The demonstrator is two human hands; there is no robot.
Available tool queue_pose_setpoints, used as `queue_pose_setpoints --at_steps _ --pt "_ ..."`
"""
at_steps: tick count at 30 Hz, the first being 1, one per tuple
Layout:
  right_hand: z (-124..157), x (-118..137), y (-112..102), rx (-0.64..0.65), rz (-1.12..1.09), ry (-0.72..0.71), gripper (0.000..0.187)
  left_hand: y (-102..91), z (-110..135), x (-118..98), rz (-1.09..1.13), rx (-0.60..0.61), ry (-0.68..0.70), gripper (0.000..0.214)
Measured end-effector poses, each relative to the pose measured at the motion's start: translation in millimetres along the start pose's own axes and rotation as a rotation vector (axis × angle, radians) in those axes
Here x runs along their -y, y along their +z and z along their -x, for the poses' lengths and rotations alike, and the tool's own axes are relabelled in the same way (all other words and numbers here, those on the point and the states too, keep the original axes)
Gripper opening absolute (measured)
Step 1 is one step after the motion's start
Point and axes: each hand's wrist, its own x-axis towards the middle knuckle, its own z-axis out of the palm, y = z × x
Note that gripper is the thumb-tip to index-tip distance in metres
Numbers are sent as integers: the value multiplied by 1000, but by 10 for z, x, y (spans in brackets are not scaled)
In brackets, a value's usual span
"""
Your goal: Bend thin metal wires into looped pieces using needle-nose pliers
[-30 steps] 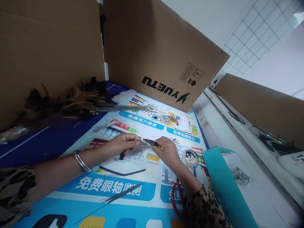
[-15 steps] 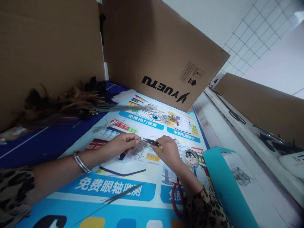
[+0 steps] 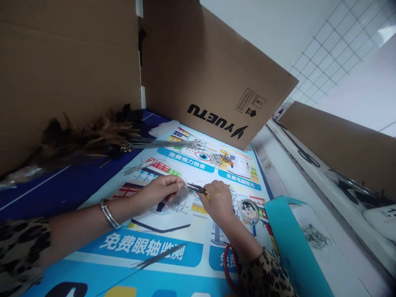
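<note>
My left hand (image 3: 169, 188) pinches a thin wire (image 3: 186, 190) whose bent end shows at the fingertips. Wrapped in my right hand (image 3: 218, 199) is a pair of pliers (image 3: 198, 189) with dark jaws and a yellow-marked handle. The tips of the jaws reach the wire right beside my left fingertips; whether they grip it is too small to make out. Under and around the hands, curled wire pieces (image 3: 182, 204) lie on the printed sheet (image 3: 154, 270). A bundle of straight wires (image 3: 159, 255) rests nearer to me.
Brown feathers (image 3: 89, 130) and long wires (image 3: 167, 143) lie at the back left. Cardboard panels (image 3: 216, 62) stand behind. Red-handled scissors (image 3: 227, 268) are partly under my right forearm. At right, a teal box (image 3: 293, 243) holds tangled wire (image 3: 314, 234).
The wire at my left fingertips now shows a larger curve. My right hand and the pliers have shifted only slightly, and the whole view has tilted a little.
</note>
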Motion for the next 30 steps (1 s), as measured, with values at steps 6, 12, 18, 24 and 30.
queue_pose_setpoints --at_steps 6,12,18,24,30 --pt "11 1 16 -55 14 -41 16 -8 -6 24 -53 10 7 33" --pt "11 0 8 -108 46 -54 13 15 6 -2 -51 -15 -13 35" --pt "4 18 -2 -93 68 -108 12 20 -9 -7 -95 -20 6 37" --pt "8 33 -26 -70 135 -117 16 10 -18 37 -138 -22 34 37" --pt "16 41 -18 -75 158 -123 15 2 -19 60 -141 -1 34 36"
